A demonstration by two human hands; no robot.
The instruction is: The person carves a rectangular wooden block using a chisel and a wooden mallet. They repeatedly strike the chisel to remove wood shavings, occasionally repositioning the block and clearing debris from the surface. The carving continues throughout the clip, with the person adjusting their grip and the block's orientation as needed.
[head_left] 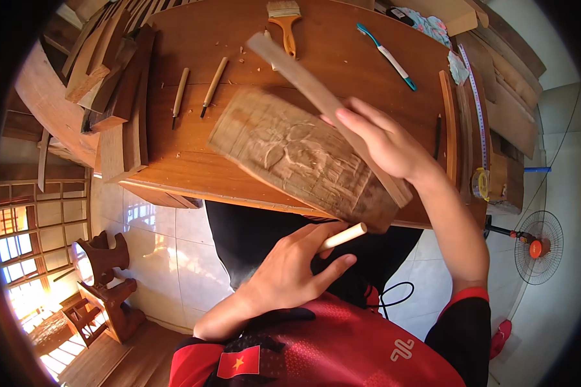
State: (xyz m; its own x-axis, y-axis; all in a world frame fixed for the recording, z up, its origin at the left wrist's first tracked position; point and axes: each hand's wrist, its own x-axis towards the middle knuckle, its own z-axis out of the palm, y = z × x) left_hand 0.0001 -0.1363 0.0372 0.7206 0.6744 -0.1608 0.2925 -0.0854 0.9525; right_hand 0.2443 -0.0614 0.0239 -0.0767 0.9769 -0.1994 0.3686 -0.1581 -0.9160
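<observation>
A carved wooden panel (303,158) with a raised relief lies tilted at the table's front edge. My right hand (384,138) grips a long flat wooden strip (303,80) that slants across the panel's far right side. Below the panel's near edge, my left hand (294,264) is closed around a pale round wooden handle (345,237); whatever is at its other end is hidden by the hand. Left of the panel, two carving chisels (181,93) (215,84) with similar pale handles and dark tips rest on the tabletop.
On the brown table (193,142) are a flat brush (285,26), a toothbrush (387,58), a dark pencil (438,135) and wood chips. Stacked boards (119,84) stand left. A tape measure (480,184) lies right, near a fan (537,248).
</observation>
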